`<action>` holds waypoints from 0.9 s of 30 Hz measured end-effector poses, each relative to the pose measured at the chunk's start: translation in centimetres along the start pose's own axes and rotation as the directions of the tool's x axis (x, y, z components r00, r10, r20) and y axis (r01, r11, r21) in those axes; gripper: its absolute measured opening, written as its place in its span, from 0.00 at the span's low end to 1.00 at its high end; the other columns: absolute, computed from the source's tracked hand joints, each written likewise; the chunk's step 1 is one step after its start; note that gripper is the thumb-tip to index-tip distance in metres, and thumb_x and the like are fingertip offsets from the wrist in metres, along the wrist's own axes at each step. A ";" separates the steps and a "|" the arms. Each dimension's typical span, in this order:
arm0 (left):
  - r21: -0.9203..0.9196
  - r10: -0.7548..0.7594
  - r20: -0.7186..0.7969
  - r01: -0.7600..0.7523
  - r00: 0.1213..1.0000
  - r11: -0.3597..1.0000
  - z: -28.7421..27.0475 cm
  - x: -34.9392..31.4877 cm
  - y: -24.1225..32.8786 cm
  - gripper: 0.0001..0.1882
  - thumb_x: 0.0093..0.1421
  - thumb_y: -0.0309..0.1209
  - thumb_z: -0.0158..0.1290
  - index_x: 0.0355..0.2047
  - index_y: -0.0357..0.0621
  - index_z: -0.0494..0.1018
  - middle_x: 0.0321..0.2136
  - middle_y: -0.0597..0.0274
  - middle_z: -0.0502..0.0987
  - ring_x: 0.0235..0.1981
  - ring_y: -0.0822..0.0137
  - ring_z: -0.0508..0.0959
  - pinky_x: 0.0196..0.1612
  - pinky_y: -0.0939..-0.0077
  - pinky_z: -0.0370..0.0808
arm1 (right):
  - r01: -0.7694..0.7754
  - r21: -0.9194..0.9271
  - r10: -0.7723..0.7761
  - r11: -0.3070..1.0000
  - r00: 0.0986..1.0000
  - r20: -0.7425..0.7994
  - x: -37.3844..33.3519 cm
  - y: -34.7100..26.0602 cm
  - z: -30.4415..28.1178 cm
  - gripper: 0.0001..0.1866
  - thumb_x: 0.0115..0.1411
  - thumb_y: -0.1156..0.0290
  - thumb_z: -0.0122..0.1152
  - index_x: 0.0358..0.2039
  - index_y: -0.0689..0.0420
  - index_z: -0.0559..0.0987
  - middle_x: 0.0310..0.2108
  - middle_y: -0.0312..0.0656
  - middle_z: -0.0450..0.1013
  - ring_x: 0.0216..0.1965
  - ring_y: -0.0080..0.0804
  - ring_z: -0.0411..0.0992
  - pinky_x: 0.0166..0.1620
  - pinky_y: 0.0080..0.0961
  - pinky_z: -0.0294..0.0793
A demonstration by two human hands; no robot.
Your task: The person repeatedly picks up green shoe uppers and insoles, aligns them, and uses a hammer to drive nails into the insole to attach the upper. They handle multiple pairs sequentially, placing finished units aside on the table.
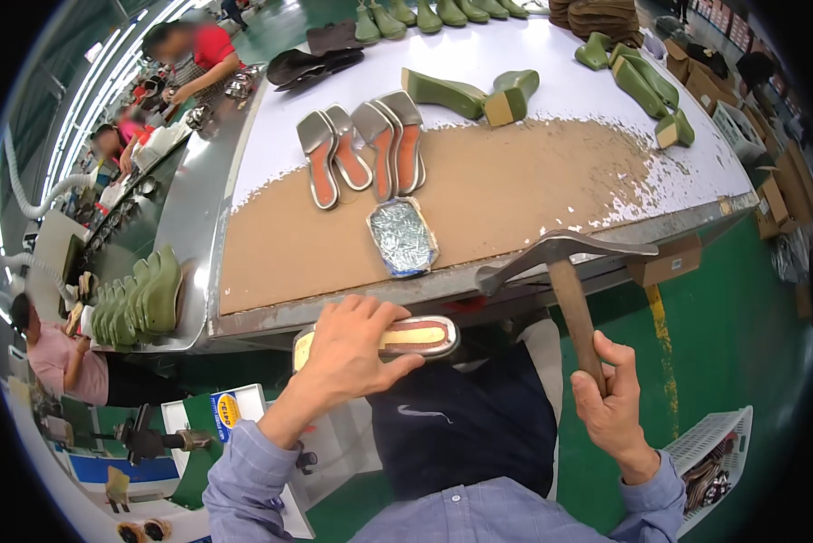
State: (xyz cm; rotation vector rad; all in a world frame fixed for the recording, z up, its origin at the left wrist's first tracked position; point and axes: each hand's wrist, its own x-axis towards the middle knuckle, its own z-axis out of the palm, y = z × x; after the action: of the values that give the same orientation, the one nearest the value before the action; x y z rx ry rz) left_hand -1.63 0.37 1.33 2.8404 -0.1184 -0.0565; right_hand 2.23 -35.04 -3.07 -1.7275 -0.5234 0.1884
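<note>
My left hand [356,348] is closed over a shoe on its last [424,336], which lies bottom up across my lap at the bench's near edge. Its underside shows a yellow and brown strip inside a silver rim, partly covered by my palm. In my right hand [613,398] is the wooden handle of a hammer [573,303], raised to the right of the shoe with its long curved metal head on top. Just beyond the shoe, a small tray of shiny metal bits [404,237], probably tacks, sits on the bench. Several silver-edged orange shoe soles [321,158] lie behind it.
The bench [533,195] has a worn brown top with torn white covering. Green shoe lasts [442,92] lie at its back and right. More lasts [144,299] stand on a metal table at left. A white basket [714,462] is low right. Other people work at left.
</note>
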 end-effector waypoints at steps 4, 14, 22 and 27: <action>0.002 0.020 -0.018 -0.020 1.000 1.000 0.2 0.0 0.3 0.28 0.50 0.51 0.68 0.45 0.49 0.77 0.38 0.59 0.77 0.45 0.56 0.76 0.46 0.58 0.67 | 0.210 -0.273 -0.215 0.939 0.977 0.010 0.0 -0.9 0.2 0.26 0.59 0.80 0.70 0.58 0.60 0.73 0.39 0.47 0.81 0.31 0.25 0.78 0.34 0.24 0.78; 0.066 0.007 -0.050 -0.004 0.999 0.998 0.4 -0.6 0.6 0.28 0.51 0.51 0.68 0.45 0.48 0.77 0.38 0.60 0.76 0.43 0.56 0.76 0.45 0.59 0.69 | 0.420 -0.045 -0.412 0.907 0.856 -0.314 1.2 -6.5 0.1 0.15 0.61 0.82 0.65 0.49 0.59 0.78 0.24 0.42 0.73 0.22 0.21 0.71 0.25 0.21 0.72; 0.105 0.006 -0.053 -0.001 0.999 0.994 1.1 -0.6 0.2 0.30 0.53 0.54 0.65 0.46 0.45 0.74 0.38 0.56 0.77 0.42 0.54 0.77 0.42 0.55 0.70 | 0.301 -0.418 -0.252 0.857 0.953 0.169 3.5 -5.6 0.9 0.22 0.57 0.77 0.70 0.53 0.60 0.79 0.33 0.50 0.80 0.31 0.43 0.80 0.34 0.32 0.79; 0.104 0.012 -0.059 -0.006 0.998 0.995 0.9 -0.7 0.2 0.30 0.53 0.54 0.64 0.46 0.44 0.74 0.37 0.55 0.77 0.41 0.54 0.78 0.41 0.55 0.70 | 0.179 0.221 -0.088 0.959 0.927 -0.365 1.0 -5.2 -4.5 0.36 0.70 0.61 0.58 0.71 0.52 0.52 0.33 0.38 0.69 0.21 0.14 0.62 0.19 0.13 0.57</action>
State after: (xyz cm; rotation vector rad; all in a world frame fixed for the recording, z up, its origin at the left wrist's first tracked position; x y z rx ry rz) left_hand -2.42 -0.05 0.60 2.9422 -0.1241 0.0375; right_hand 3.62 -37.84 3.13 -1.4287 -0.3340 -0.1489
